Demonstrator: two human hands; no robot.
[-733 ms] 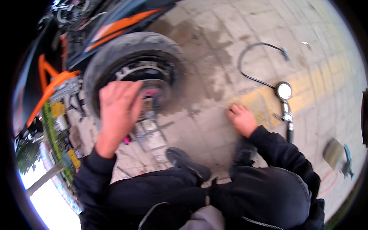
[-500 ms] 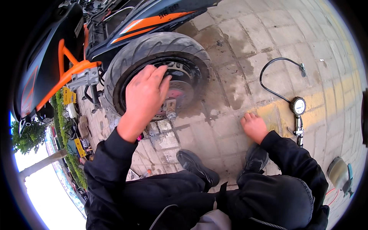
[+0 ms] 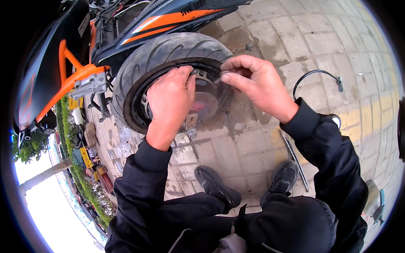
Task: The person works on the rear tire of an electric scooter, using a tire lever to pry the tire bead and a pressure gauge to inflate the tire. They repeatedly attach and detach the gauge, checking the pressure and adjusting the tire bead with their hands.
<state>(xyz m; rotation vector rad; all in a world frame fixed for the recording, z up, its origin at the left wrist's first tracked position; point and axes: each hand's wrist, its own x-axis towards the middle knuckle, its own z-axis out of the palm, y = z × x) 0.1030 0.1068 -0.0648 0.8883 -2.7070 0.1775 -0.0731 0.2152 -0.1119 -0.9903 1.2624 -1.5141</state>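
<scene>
A wide black tyre [image 3: 177,46] on a dark rim lies tilted on its side in front of me, beside the grey and orange bodywork of a scooter [image 3: 168,27]. Over the rim, my left hand [image 3: 171,95] is closed, its fingertips at a small dark stub that looks like the valve stem [image 3: 193,72]. My right hand [image 3: 263,82] hovers over the tyre's right edge with thumb and forefinger pinched together. Whatever sits in that pinch is too small and blurred to name. An axle end [image 3: 192,126] projects from the hub below.
A tyre gauge [image 3: 336,121], mostly covered by my right sleeve, has a black hose [image 3: 314,72] curving across the paving. By my right shoe lies a long metal bar [image 3: 295,160]. Yellow boxes [image 3: 86,157] and a hedge [image 3: 78,177] are at left. A wet patch [image 3: 270,46] darkens the bricks.
My right hand has risen from low over the paving to the tyre's right edge, its fingers pinching. My left hand has shifted slightly right, its fingers closing at the rim.
</scene>
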